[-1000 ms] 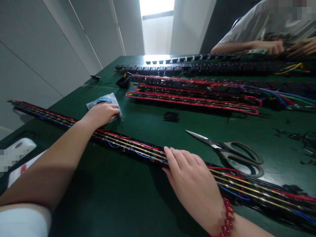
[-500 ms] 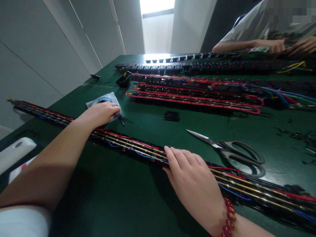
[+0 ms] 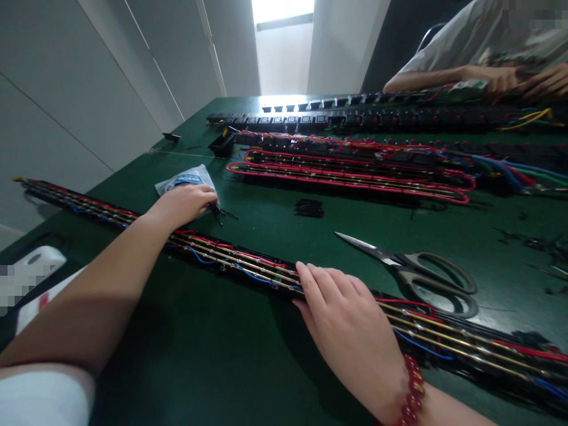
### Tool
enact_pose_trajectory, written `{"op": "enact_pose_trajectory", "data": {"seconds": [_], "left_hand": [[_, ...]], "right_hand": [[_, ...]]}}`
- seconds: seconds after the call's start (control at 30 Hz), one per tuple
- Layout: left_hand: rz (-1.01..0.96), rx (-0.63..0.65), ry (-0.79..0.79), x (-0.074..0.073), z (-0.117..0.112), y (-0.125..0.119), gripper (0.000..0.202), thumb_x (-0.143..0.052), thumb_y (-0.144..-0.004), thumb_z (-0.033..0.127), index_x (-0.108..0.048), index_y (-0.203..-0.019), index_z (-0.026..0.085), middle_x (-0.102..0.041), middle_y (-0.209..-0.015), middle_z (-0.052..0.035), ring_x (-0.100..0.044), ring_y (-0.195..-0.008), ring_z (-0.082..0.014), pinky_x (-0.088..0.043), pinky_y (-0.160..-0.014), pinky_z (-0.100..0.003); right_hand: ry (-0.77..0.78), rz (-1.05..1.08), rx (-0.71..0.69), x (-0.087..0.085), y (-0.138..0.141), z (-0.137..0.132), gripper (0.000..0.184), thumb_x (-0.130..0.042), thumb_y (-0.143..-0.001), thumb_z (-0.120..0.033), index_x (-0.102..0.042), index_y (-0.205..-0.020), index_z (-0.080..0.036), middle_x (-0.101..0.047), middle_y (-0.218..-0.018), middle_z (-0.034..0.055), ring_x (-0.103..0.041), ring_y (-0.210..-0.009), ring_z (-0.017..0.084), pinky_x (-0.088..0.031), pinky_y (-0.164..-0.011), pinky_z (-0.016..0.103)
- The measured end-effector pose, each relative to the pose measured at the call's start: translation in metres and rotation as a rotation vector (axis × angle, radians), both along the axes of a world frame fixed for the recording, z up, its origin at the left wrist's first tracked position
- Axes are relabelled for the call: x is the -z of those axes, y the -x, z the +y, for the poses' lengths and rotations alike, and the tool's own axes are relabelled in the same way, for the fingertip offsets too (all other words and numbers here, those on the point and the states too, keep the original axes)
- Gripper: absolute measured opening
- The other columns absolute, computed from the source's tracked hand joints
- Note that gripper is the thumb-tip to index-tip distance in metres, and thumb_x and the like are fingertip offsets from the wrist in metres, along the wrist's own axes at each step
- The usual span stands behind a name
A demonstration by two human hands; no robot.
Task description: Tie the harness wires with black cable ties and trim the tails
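A long black strip [image 3: 239, 260] with brass rails and red and blue wires runs across the green table in front of me. My right hand [image 3: 344, 322] lies flat on it with fingers stretched out, a red bead bracelet on the wrist. My left hand [image 3: 184, 204] reaches past the strip to a clear plastic bag with a blue label [image 3: 186, 177]. Its fingers pinch thin black cable ties [image 3: 219, 213] that stick out to the right of the hand.
Large grey-handled scissors [image 3: 421, 275] lie closed right of my right hand. A small black bundle [image 3: 309, 207] sits mid-table. More wired strips [image 3: 350, 174] lie further back. Another person's hands [image 3: 523, 80] work at the far right. A white object [image 3: 33, 266] sits at the left edge.
My left hand has drawn thin black cable ties out from beside the bag; they now show to the right of the fingers. My right hand has stayed on the strip.
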State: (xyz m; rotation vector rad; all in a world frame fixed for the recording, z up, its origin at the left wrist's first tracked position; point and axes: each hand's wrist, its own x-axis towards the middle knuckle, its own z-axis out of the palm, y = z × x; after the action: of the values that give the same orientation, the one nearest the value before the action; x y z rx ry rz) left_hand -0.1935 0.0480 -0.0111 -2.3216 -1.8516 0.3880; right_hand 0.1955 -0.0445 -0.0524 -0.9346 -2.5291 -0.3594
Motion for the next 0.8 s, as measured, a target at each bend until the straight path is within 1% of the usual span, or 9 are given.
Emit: {"op": "enact_pose_trajectory", "data": {"seconds": [0.13,0.2,0.37,0.47,0.57,0.63,0.7,0.73,0.8], "left_hand": [[0.018,0.011,-0.011,0.0,-0.001,-0.002,0.039,-0.044,-0.097,0.023,-0.076,-0.119,0.021,-0.072,-0.132,-0.0135,-0.073,-0.112,-0.0317,-0.057,-0.094,-0.042],[0.024,0.024,-0.011,-0.001,-0.001,-0.004,0.038,-0.043,-0.097,0.023,-0.077,-0.114,0.02,-0.074,-0.128,-0.014,-0.072,-0.111,-0.032,-0.057,-0.094,-0.043],[0.016,0.081,0.001,-0.005,-0.002,-0.012,0.035,-0.046,-0.095,0.022,-0.079,-0.106,0.019,-0.076,-0.119,-0.0156,-0.071,-0.114,-0.0335,-0.055,-0.102,-0.047],[-0.006,0.11,0.018,-0.004,-0.002,-0.021,0.035,-0.046,-0.096,0.022,-0.08,-0.105,0.018,-0.077,-0.116,-0.0145,-0.071,-0.113,-0.0314,-0.054,-0.105,-0.045],[-0.036,0.131,0.05,-0.003,-0.002,-0.032,0.035,-0.047,-0.099,0.026,-0.08,-0.107,0.019,-0.078,-0.116,-0.0127,-0.072,-0.112,-0.0287,-0.054,-0.107,-0.043],[-0.059,0.136,0.081,-0.006,-0.002,-0.038,0.034,-0.05,-0.099,0.029,-0.081,-0.11,0.02,-0.079,-0.118,-0.0102,-0.072,-0.113,-0.0263,-0.053,-0.109,-0.039],[-0.078,0.128,0.102,-0.012,-0.004,-0.038,0.034,-0.052,-0.099,0.032,-0.08,-0.116,0.022,-0.079,-0.123,-0.0077,-0.072,-0.117,-0.0245,-0.052,-0.112,-0.036],[-0.083,0.117,0.104,-0.017,-0.005,-0.036,0.036,-0.052,-0.099,0.032,-0.079,-0.12,0.023,-0.078,-0.126,-0.0074,-0.071,-0.12,-0.0246,-0.052,-0.113,-0.036],[-0.07,0.063,0.084,-0.028,-0.007,-0.028,0.042,-0.049,-0.099,0.031,-0.077,-0.129,0.021,-0.076,-0.134,-0.0093,-0.071,-0.123,-0.0282,-0.052,-0.114,-0.041]], "right_hand": [[-0.002,-0.007,0.0,0.001,0.0,0.001,0.037,-0.053,-0.106,-0.024,-0.066,-0.137,-0.007,-0.076,-0.12,0.0159,-0.068,-0.101,0.027,-0.05,-0.087,0.043],[-0.001,-0.012,-0.001,0.0,0.001,0.001,0.038,-0.056,-0.105,-0.024,-0.066,-0.137,-0.007,-0.076,-0.12,0.0167,-0.068,-0.101,0.027,-0.05,-0.087,0.043],[0.007,-0.019,0.001,-0.001,0.0,0.0,0.037,-0.057,-0.104,-0.023,-0.067,-0.136,-0.007,-0.077,-0.12,0.0168,-0.069,-0.101,0.027,-0.052,-0.087,0.042],[0.014,-0.035,0.006,-0.002,0.0,0.0,0.038,-0.055,-0.105,-0.024,-0.066,-0.138,-0.009,-0.077,-0.121,0.0172,-0.069,-0.102,0.027,-0.052,-0.087,0.042],[0.006,-0.036,0.003,-0.002,0.0,0.0,0.038,-0.053,-0.106,-0.024,-0.066,-0.138,-0.009,-0.077,-0.121,0.0169,-0.068,-0.102,0.027,-0.052,-0.087,0.042],[-0.003,-0.026,-0.001,-0.003,0.001,0.0,0.036,-0.053,-0.106,-0.024,-0.067,-0.136,-0.008,-0.077,-0.12,0.016,-0.068,-0.101,0.027,-0.052,-0.087,0.042],[-0.003,-0.016,-0.003,-0.003,0.001,0.0,0.036,-0.054,-0.105,-0.023,-0.067,-0.135,-0.007,-0.077,-0.12,0.0152,-0.068,-0.101,0.027,-0.051,-0.087,0.042],[-0.002,-0.012,-0.005,-0.003,0.001,0.0,0.036,-0.055,-0.105,-0.023,-0.067,-0.135,-0.007,-0.077,-0.12,0.015,-0.068,-0.101,0.027,-0.051,-0.087,0.042],[0.0,-0.01,-0.005,-0.003,0.001,0.0,0.037,-0.056,-0.105,-0.024,-0.066,-0.136,-0.007,-0.077,-0.121,0.015,-0.068,-0.102,0.027,-0.051,-0.088,0.042]]}}
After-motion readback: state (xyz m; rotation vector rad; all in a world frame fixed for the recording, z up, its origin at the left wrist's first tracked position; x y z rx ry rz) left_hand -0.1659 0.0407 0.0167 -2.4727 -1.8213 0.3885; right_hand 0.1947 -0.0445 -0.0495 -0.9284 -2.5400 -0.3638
